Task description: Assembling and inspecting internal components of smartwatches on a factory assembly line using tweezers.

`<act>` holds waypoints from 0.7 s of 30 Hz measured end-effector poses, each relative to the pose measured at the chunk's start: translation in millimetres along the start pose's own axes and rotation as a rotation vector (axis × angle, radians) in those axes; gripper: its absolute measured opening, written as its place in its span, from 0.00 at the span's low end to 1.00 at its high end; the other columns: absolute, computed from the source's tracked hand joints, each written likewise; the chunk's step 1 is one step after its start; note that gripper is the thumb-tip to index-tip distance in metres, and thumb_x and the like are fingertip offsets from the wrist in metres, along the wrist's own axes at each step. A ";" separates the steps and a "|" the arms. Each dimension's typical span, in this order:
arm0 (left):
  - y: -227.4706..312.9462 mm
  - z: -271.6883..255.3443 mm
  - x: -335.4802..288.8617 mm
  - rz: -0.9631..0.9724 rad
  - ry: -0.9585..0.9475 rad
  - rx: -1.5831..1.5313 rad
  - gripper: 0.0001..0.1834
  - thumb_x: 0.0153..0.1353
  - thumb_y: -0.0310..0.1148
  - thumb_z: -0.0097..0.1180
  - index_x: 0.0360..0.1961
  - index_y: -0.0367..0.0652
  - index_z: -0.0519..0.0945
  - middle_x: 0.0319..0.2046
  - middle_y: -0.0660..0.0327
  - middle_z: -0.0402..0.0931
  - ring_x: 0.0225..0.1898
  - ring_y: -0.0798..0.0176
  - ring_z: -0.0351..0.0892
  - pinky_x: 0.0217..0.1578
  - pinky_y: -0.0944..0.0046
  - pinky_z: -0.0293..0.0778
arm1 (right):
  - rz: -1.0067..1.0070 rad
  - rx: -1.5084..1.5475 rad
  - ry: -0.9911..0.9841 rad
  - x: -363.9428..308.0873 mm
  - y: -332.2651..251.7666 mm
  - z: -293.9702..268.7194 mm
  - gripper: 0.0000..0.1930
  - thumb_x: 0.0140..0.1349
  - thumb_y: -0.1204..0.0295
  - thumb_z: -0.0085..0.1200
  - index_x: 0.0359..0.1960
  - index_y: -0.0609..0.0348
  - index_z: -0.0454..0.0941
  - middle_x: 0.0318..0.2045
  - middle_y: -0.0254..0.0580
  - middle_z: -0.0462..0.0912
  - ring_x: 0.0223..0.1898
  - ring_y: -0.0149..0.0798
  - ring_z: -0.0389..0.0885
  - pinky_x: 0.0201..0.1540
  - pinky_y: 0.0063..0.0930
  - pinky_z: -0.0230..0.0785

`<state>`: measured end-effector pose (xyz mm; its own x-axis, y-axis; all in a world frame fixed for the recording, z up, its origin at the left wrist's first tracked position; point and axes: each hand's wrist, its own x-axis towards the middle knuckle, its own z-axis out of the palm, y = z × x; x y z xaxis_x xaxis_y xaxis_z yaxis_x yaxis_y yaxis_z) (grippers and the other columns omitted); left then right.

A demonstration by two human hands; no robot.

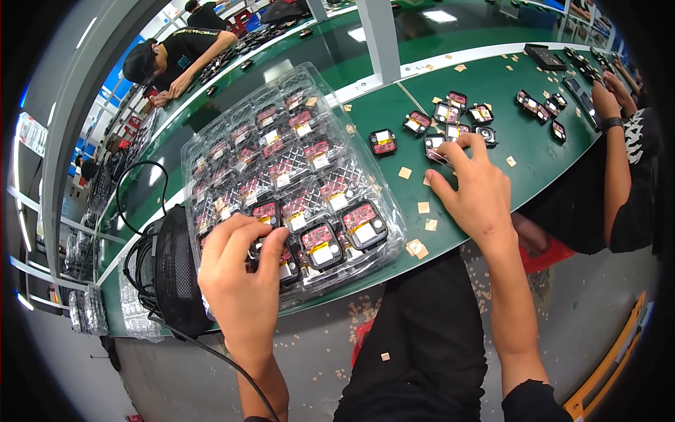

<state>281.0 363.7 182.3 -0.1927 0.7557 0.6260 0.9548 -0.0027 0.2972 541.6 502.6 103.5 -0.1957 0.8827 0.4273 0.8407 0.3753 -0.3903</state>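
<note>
A clear plastic blister tray [390,246] lies on the bench, stacked on others. Its pockets hold several small square black-cased electronic modules, with red circuit boards and white-and-yellow parts. At the tray's near left corner my left hand [242,271] curls thumb and fingers around a module [285,271], which they partly cover. To the right, my right hand [474,186] reaches over a loose cluster of similar modules. Its index and middle fingertips rest at one module [434,145], while the thumb is spread apart below it. Another module [383,142] sits alone between tray and cluster.
Small tan paper squares [416,248] are scattered over the green bench [450,225] and floor. A black mesh pouch [176,271] with a cable stands left of the tray. A metal post [380,42] rises behind. Co-workers sit at right and across.
</note>
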 end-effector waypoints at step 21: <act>5.7 -10.2 -11.4 0.138 -0.093 0.225 0.11 0.61 0.26 0.67 0.45 0.36 0.88 0.46 0.54 0.83 0.55 0.44 0.81 0.58 0.50 0.74 | 0.000 0.152 0.037 -5.7 3.8 -1.9 0.12 0.56 0.68 0.70 0.36 0.55 0.80 0.40 0.35 0.82 0.35 0.48 0.87 0.35 0.44 0.75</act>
<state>286.4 348.4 184.3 -0.0453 0.8153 0.5772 0.9988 0.0276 0.0394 546.8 498.5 101.1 -0.1740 0.8728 0.4560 0.7540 0.4159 -0.5084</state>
